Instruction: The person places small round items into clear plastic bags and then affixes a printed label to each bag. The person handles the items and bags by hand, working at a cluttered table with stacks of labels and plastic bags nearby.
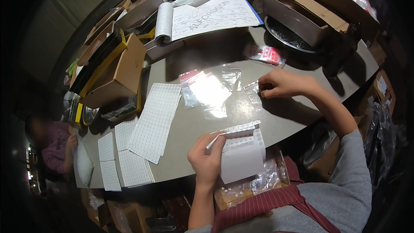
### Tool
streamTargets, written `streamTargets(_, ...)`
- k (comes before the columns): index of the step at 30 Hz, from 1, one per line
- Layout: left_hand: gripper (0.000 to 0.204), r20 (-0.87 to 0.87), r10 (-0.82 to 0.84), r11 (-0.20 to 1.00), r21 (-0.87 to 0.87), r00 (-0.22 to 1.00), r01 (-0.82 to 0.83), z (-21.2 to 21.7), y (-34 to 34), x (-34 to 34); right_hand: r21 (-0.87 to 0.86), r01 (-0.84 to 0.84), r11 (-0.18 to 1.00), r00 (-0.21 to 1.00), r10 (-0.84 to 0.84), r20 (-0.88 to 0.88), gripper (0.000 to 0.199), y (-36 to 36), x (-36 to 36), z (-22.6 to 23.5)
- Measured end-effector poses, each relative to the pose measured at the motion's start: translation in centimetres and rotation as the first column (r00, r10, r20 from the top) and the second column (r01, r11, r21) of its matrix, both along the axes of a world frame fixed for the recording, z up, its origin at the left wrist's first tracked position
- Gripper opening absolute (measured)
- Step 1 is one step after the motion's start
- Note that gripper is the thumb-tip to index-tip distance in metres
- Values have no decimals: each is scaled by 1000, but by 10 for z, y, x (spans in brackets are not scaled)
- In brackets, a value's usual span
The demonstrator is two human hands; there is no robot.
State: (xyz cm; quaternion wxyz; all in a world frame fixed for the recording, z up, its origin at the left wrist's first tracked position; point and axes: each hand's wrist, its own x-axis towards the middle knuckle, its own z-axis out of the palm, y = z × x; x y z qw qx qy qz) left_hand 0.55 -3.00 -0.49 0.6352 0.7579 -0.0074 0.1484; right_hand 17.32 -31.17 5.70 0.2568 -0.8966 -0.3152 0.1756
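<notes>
My left hand (206, 157) is closed on a white label sheet (241, 166), folded over at its top so rows of small round stickers show. It holds the sheet above the table's near edge. Farther right, my right hand (282, 83) is closed, thumb and fingertips pinched together at the edge of a small clear zip bag (252, 97) on the table. Whatever lies between those fingertips is hidden. Left of it, clear zip bags (189, 92) lie spread under a bright glare. Long white sticker sheets (157, 116) are piled toward the left, with shorter sheet stacks (106, 157) beside them.
A flip pad (211, 17) leans at the back. Open cardboard boxes (114, 75) line the left and the far right. A red-and-white packet (267, 55) lies behind my right hand. Below my left hand sits a box of small bagged parts (263, 183). Another person (56, 146) is at far left.
</notes>
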Motion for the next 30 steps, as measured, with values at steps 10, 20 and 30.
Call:
streamTargets(10, 13, 20, -14, 1000, 7, 1000, 14, 4, -1, 0, 26, 98, 995, 957, -101, 271, 25, 29, 23, 12)
streamTargets(20, 12, 19, -2, 1000, -10, 1000, 3, 11, 0, 0, 13, 10, 1000, 881, -14, 473, 20, 67, 65, -35)
streamTargets(30, 11, 75, 44, 996, 69, 996, -49, 2, -2, 1, 181, -307, 934, 952, 305, 37, 21, 61, -36, 17)
